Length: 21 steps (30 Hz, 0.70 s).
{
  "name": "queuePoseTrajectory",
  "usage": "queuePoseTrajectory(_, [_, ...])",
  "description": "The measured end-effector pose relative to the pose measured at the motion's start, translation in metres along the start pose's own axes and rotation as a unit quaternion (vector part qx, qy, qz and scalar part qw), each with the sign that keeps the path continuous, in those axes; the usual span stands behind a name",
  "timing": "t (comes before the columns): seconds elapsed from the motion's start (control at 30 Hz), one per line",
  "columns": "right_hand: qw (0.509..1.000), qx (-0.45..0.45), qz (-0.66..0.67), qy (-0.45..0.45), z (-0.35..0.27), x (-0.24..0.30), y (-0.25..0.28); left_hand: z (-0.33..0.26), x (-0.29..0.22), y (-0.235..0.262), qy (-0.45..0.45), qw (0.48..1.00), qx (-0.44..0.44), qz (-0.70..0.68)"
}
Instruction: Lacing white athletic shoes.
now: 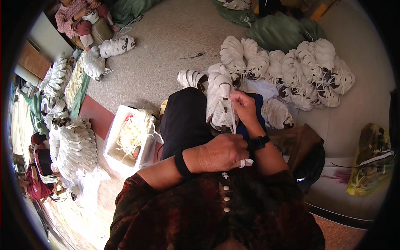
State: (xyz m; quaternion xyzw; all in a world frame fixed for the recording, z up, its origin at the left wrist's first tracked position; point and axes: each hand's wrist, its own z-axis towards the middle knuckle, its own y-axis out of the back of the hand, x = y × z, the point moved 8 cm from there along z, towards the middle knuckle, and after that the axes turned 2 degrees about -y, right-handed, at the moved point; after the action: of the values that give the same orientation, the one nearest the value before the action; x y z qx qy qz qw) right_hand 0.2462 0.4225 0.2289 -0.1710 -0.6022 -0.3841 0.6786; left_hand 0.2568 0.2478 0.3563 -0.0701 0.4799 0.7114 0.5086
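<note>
A white shoe upper [218, 109] with mesh panels lies across my lap, at the near end of a row of nested uppers. A flat white shoelace [227, 111] runs over its eyelet area and down toward me. My left hand [223, 152] is closed in a fist round the lace, whose loose end [246, 162] sticks out beside the fingers. Farther forward, my right hand [245, 106] pinches at the right edge of the upper, where the lace passes; the fingertips partly hide the exact grip.
On my left stands a white box [110, 137] of loose laces. Stacks of white uppers lie at left [73, 146] and at front right [291, 71], near a green sack [283, 32]. A wooden stool [298, 143] is at right. Another person [77, 18] sits at far left.
</note>
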Motion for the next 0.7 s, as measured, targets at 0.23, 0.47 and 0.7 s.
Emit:
queuePoseTrajectory(0.23, [0.971,0.118,-0.187,0.093,-0.038,0.040,-0.007,-0.001,0.000,0.010,-0.005,0.999,-0.043,-0.004])
queuePoseTrajectory(0.47, [0.963,0.167,-0.136,0.163,-0.047,0.075,-0.036,0.000,0.001,0.018,-0.008,0.999,-0.053,-0.009])
queuePoseTrajectory(0.7, [0.988,-0.145,0.042,-0.038,-0.054,0.032,0.099,-0.073,0.045,0.100,0.136,0.872,-0.317,-0.348])
